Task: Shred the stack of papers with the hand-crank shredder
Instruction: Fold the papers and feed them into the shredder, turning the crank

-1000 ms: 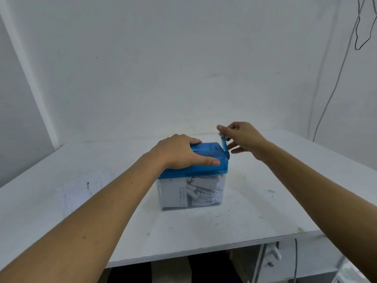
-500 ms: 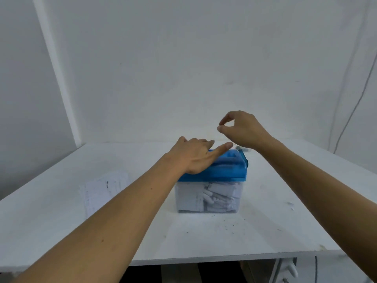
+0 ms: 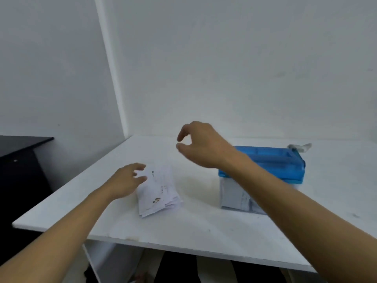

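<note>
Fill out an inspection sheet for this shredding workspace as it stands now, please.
Surface: white table, a few dark specks.
Job's things: paper stack lies flat, left of the shredder; clear bin holds paper; crank at its far right corner.
Clutter: nothing seen.
Hands: left hand open at the stack's left edge, contact unclear; right hand in the air, loosely curled, empty.
Cables: nothing seen.
Surroundings: pale walls; black furniture on the left.

Soft, cool, even light; only faint shadows lie on the worktop [image 3: 204,225] beside the shredder [image 3: 271,160]. Motion blur smears everything, including print on the papers [image 3: 159,190] left of it. The wall corner [image 3: 114,78] bows with wide-angle distortion.
</note>
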{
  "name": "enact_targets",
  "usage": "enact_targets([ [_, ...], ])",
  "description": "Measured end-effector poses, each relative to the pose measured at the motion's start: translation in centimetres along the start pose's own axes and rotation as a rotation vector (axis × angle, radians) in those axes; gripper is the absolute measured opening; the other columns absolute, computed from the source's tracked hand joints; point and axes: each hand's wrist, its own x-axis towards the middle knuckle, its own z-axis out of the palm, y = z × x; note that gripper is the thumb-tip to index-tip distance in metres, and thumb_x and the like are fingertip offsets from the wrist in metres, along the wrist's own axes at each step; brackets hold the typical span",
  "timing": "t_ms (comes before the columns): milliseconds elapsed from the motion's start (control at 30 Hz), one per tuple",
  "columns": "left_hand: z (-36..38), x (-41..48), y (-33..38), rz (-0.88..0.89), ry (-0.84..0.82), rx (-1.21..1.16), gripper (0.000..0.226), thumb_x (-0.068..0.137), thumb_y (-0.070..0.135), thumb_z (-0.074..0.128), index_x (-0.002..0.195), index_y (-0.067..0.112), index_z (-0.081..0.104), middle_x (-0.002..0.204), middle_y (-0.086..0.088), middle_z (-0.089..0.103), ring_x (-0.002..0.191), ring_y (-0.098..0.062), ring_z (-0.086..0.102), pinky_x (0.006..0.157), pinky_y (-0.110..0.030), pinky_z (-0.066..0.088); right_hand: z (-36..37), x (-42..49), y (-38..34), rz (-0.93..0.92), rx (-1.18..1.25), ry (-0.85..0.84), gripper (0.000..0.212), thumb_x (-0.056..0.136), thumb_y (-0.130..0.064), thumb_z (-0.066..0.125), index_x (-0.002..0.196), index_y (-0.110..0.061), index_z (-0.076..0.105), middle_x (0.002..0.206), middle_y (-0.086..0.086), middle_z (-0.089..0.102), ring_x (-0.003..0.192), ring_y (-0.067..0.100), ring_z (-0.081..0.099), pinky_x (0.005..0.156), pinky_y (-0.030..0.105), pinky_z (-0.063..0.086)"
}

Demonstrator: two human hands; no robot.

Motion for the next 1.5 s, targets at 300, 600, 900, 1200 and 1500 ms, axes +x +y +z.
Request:
enact_targets([
  [300, 4.4, -2.4, -3.6, -0.050, 0.182, 0.195, 0.058, 0.104, 0.035, 0.044, 0.157, 0.018, 0.025, 0.158, -0.003, 0.038, 0.143, -0.025, 0.036, 0.116, -0.045, 0.029, 14.2, 0.5, -0.4, 0.289, -0.057, -0.298, 0.062, 0.087, -0.071, 0.051, 0.112, -0.015, 0.061, 0.124, 0.011, 0.055, 0.125, 0.031, 0.048, 0.096, 0.041, 0.045],
  [600, 4.6, -2.1, -3.7, -0.034, 0.203, 0.230, 0.062, 0.103, 0.053, 0.037, 0.154, 0.020, 0.032, 0.157, 0.000, 0.038, 0.144, -0.023, 0.033, 0.116, -0.041, 0.028, 17.9, -0.9, 1.1, 0.335, 0.028, -0.130, 0.048, 0.092, -0.057, 0.055, 0.119, -0.017, 0.055, 0.117, 0.001, 0.057, 0.115, 0.022, 0.049, 0.096, 0.034, 0.041],
  [900, 4.5, -2.2, -3.8, -0.007, 0.160, 0.269, 0.060, 0.095, 0.067, 0.042, 0.148, 0.038, 0.042, 0.153, 0.009, 0.038, 0.141, -0.017, 0.032, 0.114, -0.040, 0.028, 17.5, -1.2, 1.8, 0.435, 0.396, 0.052, 0.016, 0.096, -0.030, 0.061, 0.109, -0.022, 0.067, 0.101, -0.006, 0.069, 0.090, 0.013, 0.065, 0.072, 0.025, 0.051],
  [1200, 4.6, -2.0, -3.8, -0.007, 0.170, 0.277, 0.057, 0.096, 0.065, 0.044, 0.146, 0.038, 0.044, 0.152, 0.009, 0.039, 0.140, -0.018, 0.034, 0.113, -0.039, 0.029, 17.5, -0.9, 2.1, 0.469, 0.494, 0.111, 0.030, 0.098, -0.029, 0.059, 0.076, -0.011, 0.065, 0.071, 0.001, 0.063, 0.065, 0.014, 0.056, 0.055, 0.020, 0.040],
  [1500, 4.3, -2.3, -3.1, 0.090, 0.202, 0.174, 0.041, 0.106, 0.046, 0.034, 0.133, 0.032, 0.061, 0.139, 0.011, 0.053, 0.130, -0.015, 0.043, 0.104, -0.037, 0.031, 16.7, -1.2, 2.0, 0.422, 0.596, 0.110, 0.021, 0.098, -0.013, 0.052, 0.105, -0.018, 0.071, 0.099, -0.006, 0.071, 0.089, 0.013, 0.065, 0.059, 0.005, 0.041],
])
